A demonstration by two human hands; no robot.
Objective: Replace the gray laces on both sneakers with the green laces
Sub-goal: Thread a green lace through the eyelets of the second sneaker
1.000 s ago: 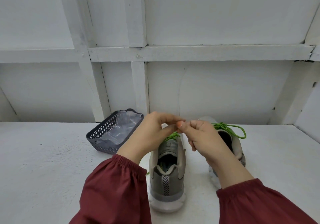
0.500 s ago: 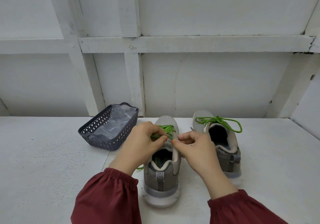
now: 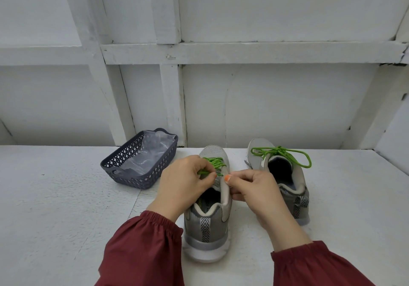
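Basket (image 3: 132,154): dark and latticed, far left, with a clear plastic bag inside; well apart from both hands.
Left hand (image 3: 183,181): fingers curled, pinching a bunch of the green lace (image 3: 215,163) over the tongue.
Near sneaker (image 3: 208,226): heel toward the person, green lace crossed up the eyelets, no bow showing yet.
Right hand (image 3: 254,188): thumb and forefinger pressed together at the collar's right edge, where a green strand reaches them; it appears to pinch that end.
Far sneaker (image 3: 297,194): on the right, its green bow (image 3: 281,155) already tied, a pattern to match.
Knot to make: likely the step in hand. Draw both ends evenly, hold the crossing down on the tongue, and size the loops like the neighbour's.
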